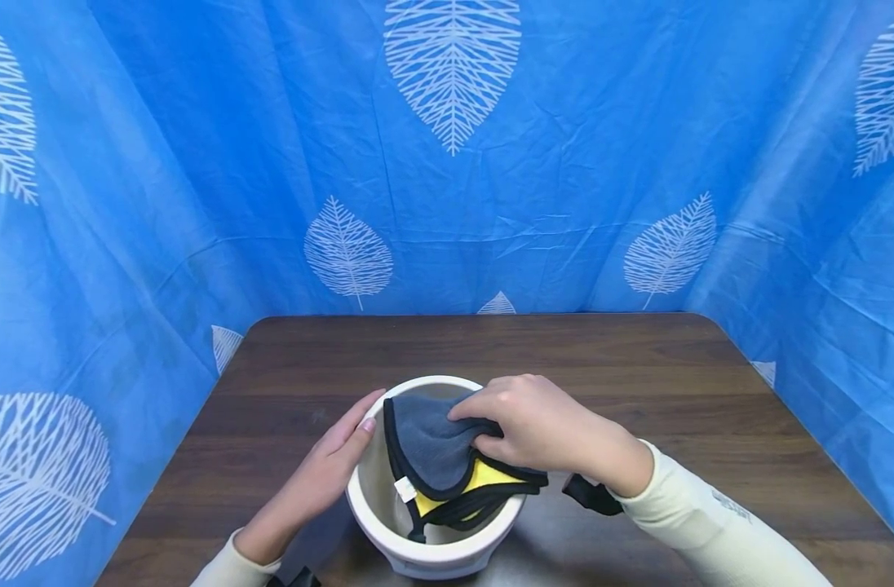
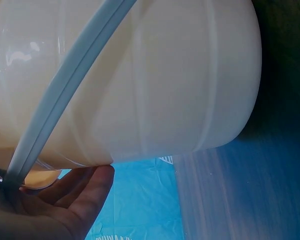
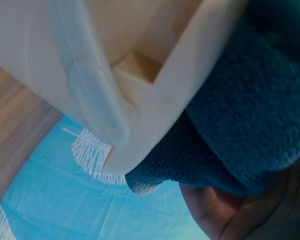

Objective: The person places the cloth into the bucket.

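Note:
A white bucket point(image 1: 366, 505) with a pale grey-blue handle point(image 2: 65, 90) stands upright near the front of the table. My left hand point(image 1: 333, 461) grips its left rim, thumb over the edge and fingers against the outer wall. Above the bucket's mouth, my right hand point(image 1: 538, 428) pinches a grey and yellow cleaning cloth point(image 1: 428, 444) with black edging and a small white tag. Folds of the cloth hang partly inside the bucket and over its right rim. In the right wrist view the cloth point(image 3: 255, 110) looks dark blue and fluffy beside the rim.
The dark brown wooden table point(image 1: 300, 367) stretches behind and to both sides of the bucket. A blue curtain point(image 1: 564, 163) with white leaf prints hangs around its back and sides.

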{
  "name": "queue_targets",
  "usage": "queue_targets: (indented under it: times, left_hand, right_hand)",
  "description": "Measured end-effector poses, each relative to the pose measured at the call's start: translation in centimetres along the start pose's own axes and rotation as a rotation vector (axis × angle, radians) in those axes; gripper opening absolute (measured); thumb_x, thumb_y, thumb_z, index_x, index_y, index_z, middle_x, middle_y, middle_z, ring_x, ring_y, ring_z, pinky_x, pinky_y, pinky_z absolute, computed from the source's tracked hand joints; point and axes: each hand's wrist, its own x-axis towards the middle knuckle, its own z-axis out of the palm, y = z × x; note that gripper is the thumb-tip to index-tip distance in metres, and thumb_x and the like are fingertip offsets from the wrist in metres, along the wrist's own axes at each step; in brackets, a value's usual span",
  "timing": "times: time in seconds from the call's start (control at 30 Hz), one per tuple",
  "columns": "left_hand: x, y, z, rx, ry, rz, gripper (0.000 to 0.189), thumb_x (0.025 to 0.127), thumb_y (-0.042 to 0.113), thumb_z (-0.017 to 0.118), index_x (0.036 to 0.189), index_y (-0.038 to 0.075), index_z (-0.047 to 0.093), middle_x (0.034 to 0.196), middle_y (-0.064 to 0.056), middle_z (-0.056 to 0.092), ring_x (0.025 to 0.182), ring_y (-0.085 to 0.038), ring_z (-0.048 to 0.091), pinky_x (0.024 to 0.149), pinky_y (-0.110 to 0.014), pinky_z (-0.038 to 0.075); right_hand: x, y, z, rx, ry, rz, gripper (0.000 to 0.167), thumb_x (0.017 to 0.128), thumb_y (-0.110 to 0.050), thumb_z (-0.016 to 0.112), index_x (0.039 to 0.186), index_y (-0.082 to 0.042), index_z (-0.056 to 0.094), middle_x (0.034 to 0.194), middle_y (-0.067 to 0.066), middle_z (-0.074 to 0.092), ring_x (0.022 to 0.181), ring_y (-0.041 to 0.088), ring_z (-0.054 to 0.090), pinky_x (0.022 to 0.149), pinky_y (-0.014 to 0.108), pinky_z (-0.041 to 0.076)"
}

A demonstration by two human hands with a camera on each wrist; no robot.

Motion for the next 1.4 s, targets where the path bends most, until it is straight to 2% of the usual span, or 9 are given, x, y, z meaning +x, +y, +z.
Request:
queue_targets:
  times: [0.1,0.33,0.5,0.7,0.93,1.1,1.3,1.4]
  left_hand:
    - [-0.1,0.0,0.0,-0.013,-0.003,0.001,0.048,0.112,0.018,0.036,0.157,0.001,0.033,0.158,-0.022,0.035,0.141,-0.037,0.039,0.110,-0.050,0.038]
    - [-0.1,0.0,0.0,-0.039,-0.006,-0.003,0.048,0.112,0.019,0.036,0.157,0.003,0.034,0.158,-0.024,0.034,0.136,-0.043,0.044,0.098,-0.051,0.051]
    - [-0.1,0.0,0.0,-0.036,0.000,0.000,0.047,0.112,0.018,0.036,0.157,0.003,0.035,0.158,-0.023,0.034,0.139,-0.042,0.040,0.100,-0.052,0.049]
    - [-0.1,-0.1,0.1,-0.034,0.004,-0.004,0.048,0.112,0.018,0.036,0.156,0.002,0.035,0.157,-0.023,0.036,0.137,-0.040,0.042,0.100,-0.051,0.049]
    - [-0.1,-0.1,0.1,-0.004,0.017,0.010,0.047,0.111,0.017,0.037,0.156,0.001,0.036,0.159,-0.021,0.036,0.142,-0.038,0.036,0.109,-0.055,0.038]
    - [-0.1,-0.1,0.2,-0.006,0.014,0.016,0.048,0.112,0.019,0.037,0.156,0.001,0.036,0.159,-0.020,0.037,0.143,-0.037,0.036,0.110,-0.054,0.036]
    - [-0.1,0.0,0.2,-0.024,0.018,-0.002,0.048,0.112,0.019,0.038,0.156,0.002,0.036,0.158,-0.021,0.038,0.140,-0.040,0.040,0.103,-0.049,0.047]
    - [-0.1,0.0,0.2,-0.022,0.020,-0.004,0.048,0.112,0.019,0.038,0.156,0.002,0.036,0.158,-0.020,0.038,0.141,-0.040,0.041,0.103,-0.047,0.048]
  right_hand:
    - [0.3,-0.1,0.1,-0.003,-0.029,0.007,0.030,0.083,-0.010,0.078,0.112,-0.018,0.077,0.100,-0.005,0.075,0.088,0.010,0.068,0.075,0.032,0.057]
    - [0.9,-0.3,0.9,0.018,-0.079,0.008,0.027,0.084,-0.010,0.078,0.111,-0.015,0.078,0.100,-0.003,0.075,0.089,0.010,0.069,0.077,0.031,0.057]
    - [1.2,-0.3,1.1,0.026,-0.111,0.011,0.027,0.084,-0.011,0.078,0.111,-0.016,0.078,0.099,-0.004,0.075,0.085,0.009,0.068,0.074,0.031,0.057]
    - [1.3,-0.2,1.2,0.019,-0.149,0.014,0.028,0.084,-0.012,0.079,0.111,-0.016,0.078,0.099,-0.005,0.075,0.086,0.009,0.069,0.074,0.032,0.057]
    - [1.8,-0.4,1.3,0.008,-0.220,0.045,0.029,0.084,-0.013,0.080,0.112,-0.016,0.078,0.099,-0.005,0.076,0.084,0.007,0.068,0.075,0.032,0.057]
    - [2.1,-0.7,1.3,-0.012,-0.254,0.057,0.032,0.083,-0.013,0.081,0.114,-0.017,0.077,0.100,-0.006,0.075,0.085,0.008,0.068,0.075,0.033,0.057]
    - [2.1,-0.8,1.4,-0.014,-0.262,0.057,0.033,0.081,-0.015,0.082,0.113,-0.019,0.075,0.101,-0.007,0.075,0.086,0.009,0.069,0.074,0.034,0.057]
    - [2.2,-0.8,1.4,-0.003,-0.274,0.063,0.028,0.081,-0.016,0.083,0.108,-0.019,0.075,0.096,-0.009,0.074,0.082,0.008,0.067,0.072,0.034,0.056]
